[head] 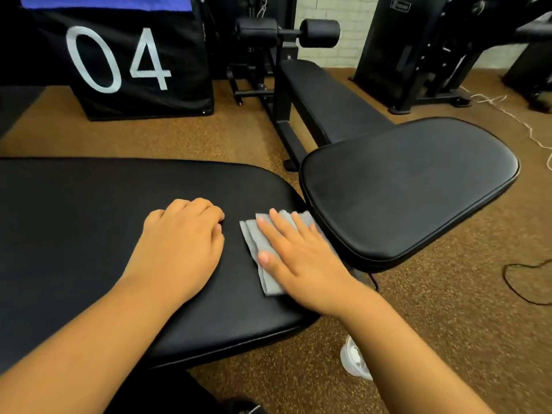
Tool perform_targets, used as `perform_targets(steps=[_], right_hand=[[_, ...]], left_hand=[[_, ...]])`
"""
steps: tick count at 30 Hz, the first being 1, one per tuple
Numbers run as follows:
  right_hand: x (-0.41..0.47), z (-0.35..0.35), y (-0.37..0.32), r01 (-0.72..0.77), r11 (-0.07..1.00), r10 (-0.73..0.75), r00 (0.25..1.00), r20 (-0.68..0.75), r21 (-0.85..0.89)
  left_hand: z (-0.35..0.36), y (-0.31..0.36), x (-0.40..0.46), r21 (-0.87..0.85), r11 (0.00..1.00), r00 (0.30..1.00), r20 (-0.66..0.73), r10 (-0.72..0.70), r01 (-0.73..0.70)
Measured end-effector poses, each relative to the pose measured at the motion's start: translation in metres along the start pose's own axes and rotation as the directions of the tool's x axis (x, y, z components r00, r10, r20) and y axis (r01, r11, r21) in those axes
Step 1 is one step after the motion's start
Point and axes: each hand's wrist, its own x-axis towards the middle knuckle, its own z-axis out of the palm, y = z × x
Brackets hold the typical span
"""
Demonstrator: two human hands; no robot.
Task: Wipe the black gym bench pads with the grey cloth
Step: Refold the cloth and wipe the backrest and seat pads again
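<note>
Head view: looking down on two bare forearms over a gym bench, brown speckled floor all round.
Long pad: the large black padded vinyl bench pad (74, 228) fills the left and centre of the frame, its rounded end pointing right.
Seat pad: the smaller black rounded vinyl seat pad (409, 186) sits right of centre, tilted, just beside the long pad's end with a narrow gap between them.
Cloth: the folded grey cloth (254, 243) lies flat on the long pad near its right end, centre of the frame; its far corner reaches the gap by the seat pad.
Right hand: the right hand (294, 258) lies palm down on the cloth, fingers straight and slightly spread, pressing it to the pad.
Left hand: the left hand (182, 243) rests on the long pad just left of the cloth, fingers curled under, holding nothing, apart from the cloth.
Background: a black box with white "04" (119, 59) stands upper left; a second black flat bench (325, 94) lies top centre.
Floor: a clear plastic cup (354, 360) shows bottom centre, partly behind the right forearm.
</note>
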Motion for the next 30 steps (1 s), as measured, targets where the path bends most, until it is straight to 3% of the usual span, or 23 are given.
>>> perform_targets(steps=[4,14,23,30], right_hand=[[-0.028,0.000,-0.001,-0.031,0.999,0.032,0.999,0.013,-0.009],[0.079,-0.005,-0.002,-0.087,0.996,0.086,0.995,0.042,0.028],[-0.010,0.004,-0.017,-0.019,1.000,0.019,1.000,0.003,-0.016],[0.090,-0.006,-0.002,-0.097,0.995,0.097,0.994,0.044,0.013]], left_hand=[[0.001,0.001,0.000,0.009,1.000,1.000,-0.019,0.006,-0.006],[0.000,0.000,0.000,0.016,1.000,1.000,-0.020,0.011,-0.010],[0.001,0.000,-0.001,-0.003,1.000,0.999,-0.037,0.004,-0.004],[-0.001,0.001,0.000,-0.021,1.000,1.000,-0.020,-0.013,0.013]])
